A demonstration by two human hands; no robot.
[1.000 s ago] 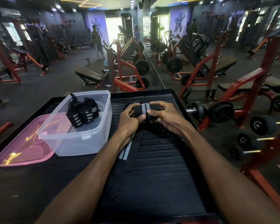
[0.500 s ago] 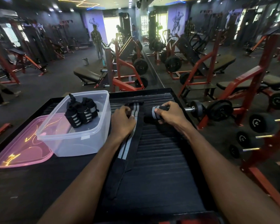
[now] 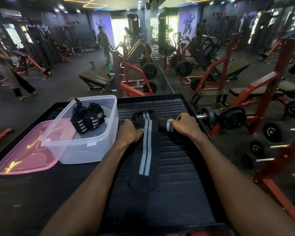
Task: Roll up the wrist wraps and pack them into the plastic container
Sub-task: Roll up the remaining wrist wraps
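Observation:
A black wrist wrap with two grey stripes (image 3: 147, 150) lies flat and unrolled down the middle of the black ribbed table (image 3: 177, 167). My left hand (image 3: 129, 132) presses on the wrap's left side near its far end. My right hand (image 3: 186, 124) grips a rolled wrap (image 3: 165, 126) that rests on the table just right of the flat one. A clear plastic container (image 3: 85, 147) stands to the left, holding a few rolled black-and-grey wraps (image 3: 87, 117).
A pink lid (image 3: 24, 155) lies left of the container, partly under it. The table's right edge drops to a dumbbell rack (image 3: 271, 133) and red benches. People stand and walk on the gym floor at the far left.
One second ago both hands held the rolled wrap together. They have since parted: my right hand carried the roll to the right, my left hand came down onto the flat wrap, which now lies straighter.

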